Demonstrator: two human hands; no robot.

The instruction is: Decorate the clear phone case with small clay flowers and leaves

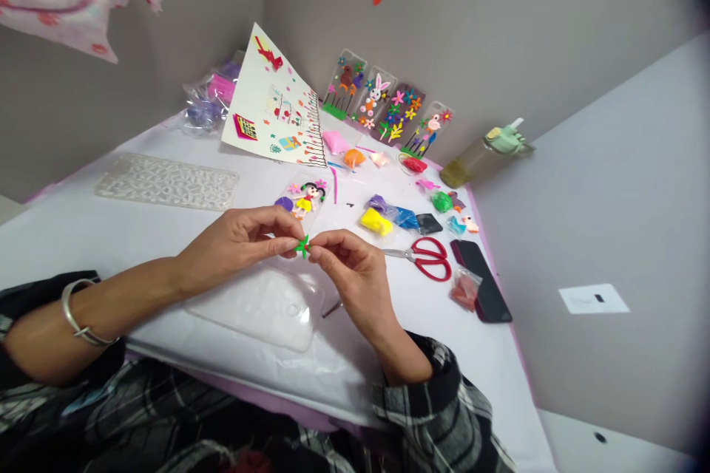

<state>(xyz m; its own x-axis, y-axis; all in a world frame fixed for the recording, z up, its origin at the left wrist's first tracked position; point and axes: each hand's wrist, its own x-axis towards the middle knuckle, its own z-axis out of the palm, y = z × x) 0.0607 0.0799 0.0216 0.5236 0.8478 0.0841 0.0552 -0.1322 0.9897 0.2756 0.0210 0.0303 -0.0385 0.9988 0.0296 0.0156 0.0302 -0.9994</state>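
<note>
Between my two hands is a small green clay flower (302, 246) with a bit of red at its middle. My left hand (249, 238) pinches its left side between thumb and fingertips. From the other side, the thumb and forefinger of my right hand (352, 266) close on its right edge. Below them lies a clear plastic board (260, 307) on the white-covered table. Just beyond my fingers is a clear phone case with a clay girl figure (308, 199) in a yellow skirt. A thin dark tool (332, 309) lies partly hidden beside my right hand.
Red-handled scissors (430, 259), a black phone (481, 281) and several clay packets, one yellow (376, 222), lie to the right. Decorated phone cases (374, 97) lean on the wall near a bottle (480, 155). A patterned mould (166, 181) and decorated paper (277, 107) stand left.
</note>
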